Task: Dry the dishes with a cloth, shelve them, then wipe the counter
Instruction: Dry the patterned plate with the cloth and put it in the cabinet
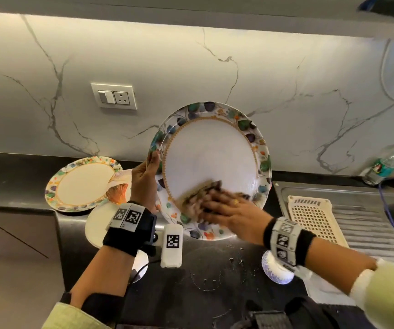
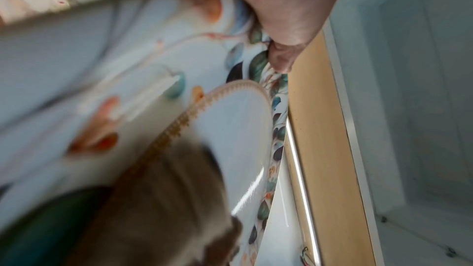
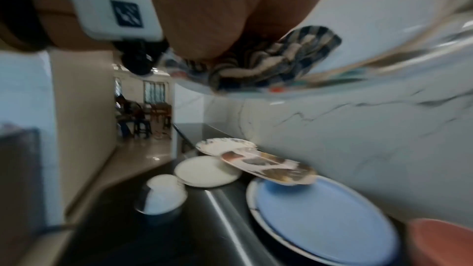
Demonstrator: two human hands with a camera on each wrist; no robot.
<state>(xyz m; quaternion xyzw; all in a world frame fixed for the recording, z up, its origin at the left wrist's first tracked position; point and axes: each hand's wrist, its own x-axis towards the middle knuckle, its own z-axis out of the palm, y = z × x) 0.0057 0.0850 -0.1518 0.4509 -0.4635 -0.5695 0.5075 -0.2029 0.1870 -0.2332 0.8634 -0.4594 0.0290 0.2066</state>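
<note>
The left hand (image 1: 145, 179) holds a large plate (image 1: 211, 157) with a leaf-patterned rim tilted up on edge above the counter (image 1: 215, 281), its white face turned toward the person. The thumb and fingers (image 1: 154, 160) pinch the plate's left rim; in the left wrist view the thumb (image 2: 281, 56) lies over the patterned border. The right hand (image 1: 229, 212) presses a dark checked cloth (image 1: 200, 195) flat against the lower part of the plate's face, its fingers spread over the cloth and blurred. The right wrist view shows the cloth (image 3: 268, 64) bunched under the palm against the plate.

At the counter's back left edge a second patterned plate (image 1: 82, 184) lies flat, with a plate bearing an orange fan design (image 1: 117, 193) partly beneath it and a plain white plate (image 1: 96, 224) in front of both. A small white bowl (image 1: 276, 269) sits on the counter under the right wrist. To the right, a cream plastic drain basket (image 1: 314, 217) rests on the steel draining board (image 1: 369, 224), and a water bottle (image 1: 383, 167) stands at the counter's back right corner. Bits of debris (image 1: 236, 257) lie scattered on the dark counter near its front edge.
</note>
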